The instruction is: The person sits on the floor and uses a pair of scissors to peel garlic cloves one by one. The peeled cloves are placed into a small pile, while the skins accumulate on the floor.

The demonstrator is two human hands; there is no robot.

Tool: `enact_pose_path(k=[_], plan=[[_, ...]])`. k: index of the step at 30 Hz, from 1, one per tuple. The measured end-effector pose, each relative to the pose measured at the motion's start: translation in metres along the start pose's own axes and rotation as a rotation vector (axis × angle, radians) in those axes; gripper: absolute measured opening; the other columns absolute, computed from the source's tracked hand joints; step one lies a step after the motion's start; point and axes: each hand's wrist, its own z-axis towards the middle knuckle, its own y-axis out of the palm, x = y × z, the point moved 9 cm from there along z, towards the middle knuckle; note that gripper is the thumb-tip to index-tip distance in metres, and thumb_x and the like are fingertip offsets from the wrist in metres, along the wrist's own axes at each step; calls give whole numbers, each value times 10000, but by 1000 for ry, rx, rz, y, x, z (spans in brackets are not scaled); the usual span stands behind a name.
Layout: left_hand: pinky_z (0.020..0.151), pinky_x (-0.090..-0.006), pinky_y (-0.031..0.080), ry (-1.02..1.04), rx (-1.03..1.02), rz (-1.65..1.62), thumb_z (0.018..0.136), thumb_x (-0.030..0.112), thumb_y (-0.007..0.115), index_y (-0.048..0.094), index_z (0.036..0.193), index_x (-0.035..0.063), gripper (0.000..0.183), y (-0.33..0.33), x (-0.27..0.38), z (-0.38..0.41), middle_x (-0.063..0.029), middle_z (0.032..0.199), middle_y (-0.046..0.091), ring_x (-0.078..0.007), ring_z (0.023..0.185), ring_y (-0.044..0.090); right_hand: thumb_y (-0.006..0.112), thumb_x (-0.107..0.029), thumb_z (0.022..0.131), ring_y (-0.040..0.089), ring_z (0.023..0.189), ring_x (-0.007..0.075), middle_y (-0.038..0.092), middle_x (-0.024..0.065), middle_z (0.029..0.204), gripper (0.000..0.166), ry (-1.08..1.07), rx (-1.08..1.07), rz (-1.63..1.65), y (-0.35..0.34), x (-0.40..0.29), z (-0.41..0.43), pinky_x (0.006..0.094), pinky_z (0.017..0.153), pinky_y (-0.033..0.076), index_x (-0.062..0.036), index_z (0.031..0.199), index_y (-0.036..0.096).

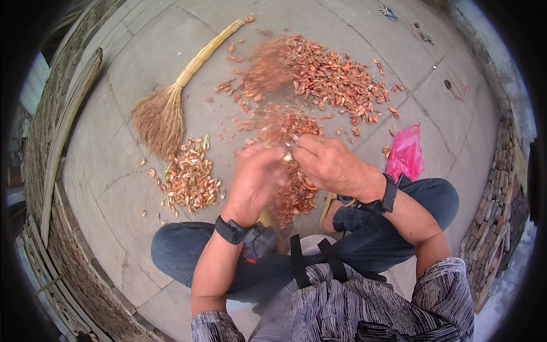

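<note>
My left hand is blurred over the husk pile, its thumb and fingers close to a pale peeled bulb. Beside it, my right hand is closed around a small metal blade, of which only shiny tips show. The bulb sits between the fingertips of both hands; which one grips it is unclear. Below them spreads a heap of loose reddish husks. To the left lies a pile of cleaned, pale bulbs, shallot-like with some green sprouts. A larger heap of reddish-brown unpeeled bulbs lies farther out.
A straw broom lies at the upper left. A pink plastic bag rests by my right knee. Weathered planks line the left edge, and stacked bricks or tiles the right. Wire lies on the concrete floor.
</note>
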Motion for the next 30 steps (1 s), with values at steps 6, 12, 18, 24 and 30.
enact_pose_path(k=[6, 12, 18, 24, 30], plan=[[460, -256, 461, -13, -90, 86, 833, 64, 638, 612, 852, 14, 59, 6, -1, 0, -28, 723, 585, -103, 550, 537, 602, 29, 627, 502, 547, 286, 412, 88, 658, 163, 37, 101, 37, -10, -2, -4, 386, 477, 423, -26, 718, 478], [490, -273, 473, 82, -141, 36, 826, 15, 639, 615, 884, 3, 64, 22, 7, -4, -60, 763, 622, -122, 553, 525, 536, -19, 713, 527, 569, 244, 459, 123, 627, 86, 319, 215, 294, -12, 26, -10, 391, 472, 395, -10, 666, 464], [630, -298, 504, 269, -149, 3, 844, 15, 628, 596, 1007, 30, 167, 26, 28, -10, -65, 897, 636, -148, 700, 576, 509, -169, 945, 497, 523, 22, 564, -11, 682, 222, 874, 135, 1060, 23, 66, -29, 179, 429, 404, -6, 821, 595], [671, -290, 511, 321, -104, 42, 848, 1, 614, 574, 992, 30, 152, 23, 31, -9, -86, 973, 629, -155, 756, 591, 539, -122, 876, 463, 583, 42, 522, -6, 685, 185, 875, 207, 1051, 9, 58, -22, 231, 497, 380, 9, 746, 552], [659, -265, 523, 395, -8, 279, 855, -1, 611, 567, 967, 18, 123, 18, 30, -11, -79, 963, 615, -133, 759, 593, 558, -55, 784, 420, 625, 92, 448, 43, 654, 167, 707, 223, 806, 4, 58, -19, 299, 536, 376, 31, 687, 454]])
